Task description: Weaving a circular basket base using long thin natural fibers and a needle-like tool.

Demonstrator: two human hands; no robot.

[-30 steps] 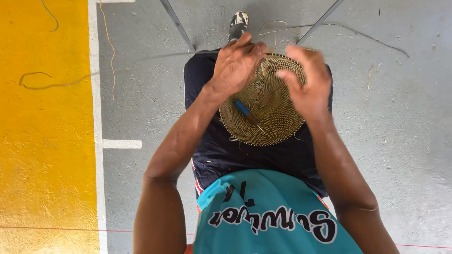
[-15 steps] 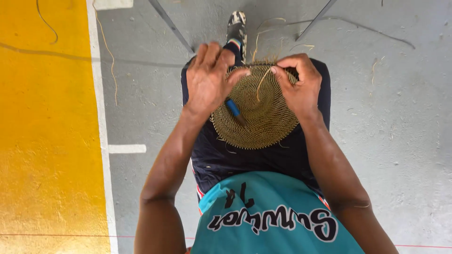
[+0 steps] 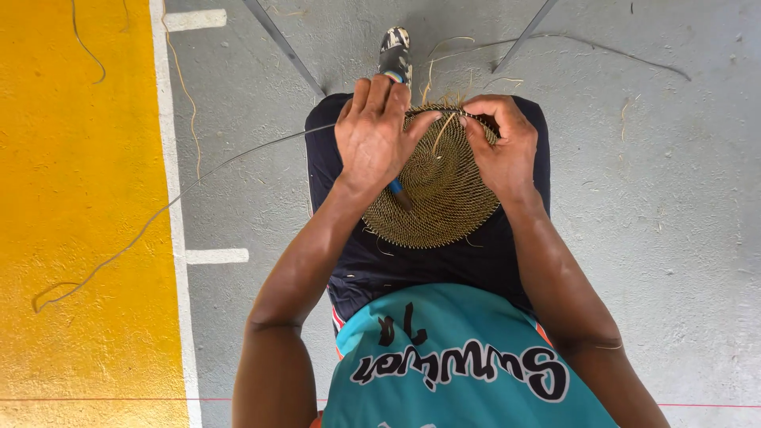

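Straw-coloured woven disc (image 3: 444, 190) gripped by both hands, left hand (image 3: 376, 135) perhaps holding a blue tool (image 3: 399, 192).

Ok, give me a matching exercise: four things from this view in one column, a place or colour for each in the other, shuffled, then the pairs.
Things:
1. coiled woven disc
2. left hand
3. right hand
4. blue-handled tool

Places or colours:
A. grips the disc's upper right edge
B. golden brown, resting on the lap
C. sticks out from under the left palm
D. spread over the disc's upper left

Pairs: 1-B, 2-D, 3-A, 4-C
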